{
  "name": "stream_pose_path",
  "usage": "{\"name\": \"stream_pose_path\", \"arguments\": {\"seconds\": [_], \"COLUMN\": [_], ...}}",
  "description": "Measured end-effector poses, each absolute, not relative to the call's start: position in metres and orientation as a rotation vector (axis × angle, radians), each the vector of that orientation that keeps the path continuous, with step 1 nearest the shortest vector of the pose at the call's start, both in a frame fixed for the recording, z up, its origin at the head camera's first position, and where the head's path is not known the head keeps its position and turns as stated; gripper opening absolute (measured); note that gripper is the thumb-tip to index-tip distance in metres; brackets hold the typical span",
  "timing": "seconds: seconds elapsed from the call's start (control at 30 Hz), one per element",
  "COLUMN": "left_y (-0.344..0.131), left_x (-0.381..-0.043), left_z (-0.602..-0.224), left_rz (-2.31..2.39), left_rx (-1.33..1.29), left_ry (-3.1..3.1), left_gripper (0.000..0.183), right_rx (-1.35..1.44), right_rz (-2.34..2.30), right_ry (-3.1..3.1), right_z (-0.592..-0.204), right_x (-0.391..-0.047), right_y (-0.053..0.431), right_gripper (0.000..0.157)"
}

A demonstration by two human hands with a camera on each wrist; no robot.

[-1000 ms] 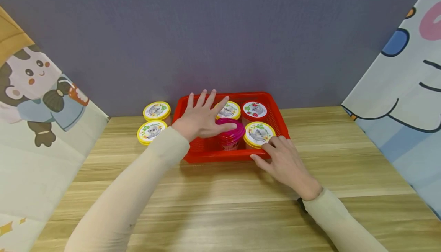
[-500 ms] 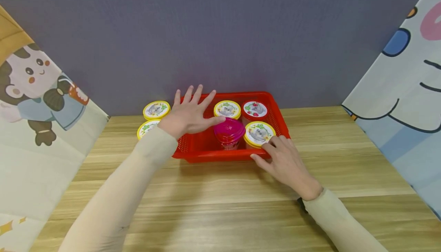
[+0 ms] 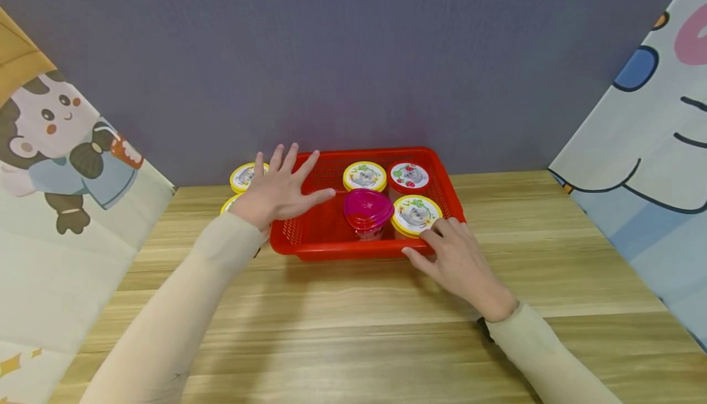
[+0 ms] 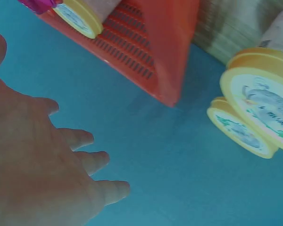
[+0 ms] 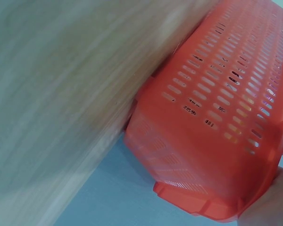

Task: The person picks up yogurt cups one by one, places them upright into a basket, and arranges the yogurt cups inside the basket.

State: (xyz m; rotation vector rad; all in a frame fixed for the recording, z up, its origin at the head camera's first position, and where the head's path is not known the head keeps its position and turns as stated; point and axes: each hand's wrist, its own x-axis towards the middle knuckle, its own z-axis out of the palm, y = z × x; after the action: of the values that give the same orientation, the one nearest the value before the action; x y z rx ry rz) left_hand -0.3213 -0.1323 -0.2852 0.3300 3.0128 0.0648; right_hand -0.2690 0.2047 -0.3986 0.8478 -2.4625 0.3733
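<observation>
A red plastic basket (image 3: 331,249) stands on the table against the back wall. Inside are two yellow-lidded tubs (image 3: 364,176), a red-lidded tub (image 3: 409,176) and a cup with a magenta lid (image 3: 368,209). My left hand (image 3: 276,194), fingers spread and holding nothing, is over the basket's left side and partly covers two more yellow-lidded tubs (image 3: 241,177) outside it. In the left wrist view these tubs (image 4: 264,101) appear beyond the fingertips. My right hand (image 3: 457,258) grips the basket's front right corner, fingers over the rim and thumb at the front.
A grey wall (image 3: 353,60) rises right behind the basket. Printed cartoon panels stand at the left (image 3: 83,146) and right (image 3: 652,128). Wood-grain tabletop (image 3: 353,330) stretches in front of the basket.
My left hand has moved left, from above the magenta lid to the basket's left side, uncovering the basket's middle and covering more of the outside tubs. The right hand has stayed put.
</observation>
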Motion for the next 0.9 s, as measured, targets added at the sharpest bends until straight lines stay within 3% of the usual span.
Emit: {"name": "stream_pose_path", "arguments": {"seconds": [0.9], "left_y": [-0.190], "left_x": [-0.314], "left_z": [-0.303], "left_rz": [0.146], "left_rx": [0.183], "left_ry": [2.988], "left_gripper": [0.094], "right_rx": [0.867], "right_rz": [0.375], "right_ry": [-2.423], "right_z": [-0.402], "right_x": [-0.272], "right_y": [0.206], "right_gripper": [0.040]}}
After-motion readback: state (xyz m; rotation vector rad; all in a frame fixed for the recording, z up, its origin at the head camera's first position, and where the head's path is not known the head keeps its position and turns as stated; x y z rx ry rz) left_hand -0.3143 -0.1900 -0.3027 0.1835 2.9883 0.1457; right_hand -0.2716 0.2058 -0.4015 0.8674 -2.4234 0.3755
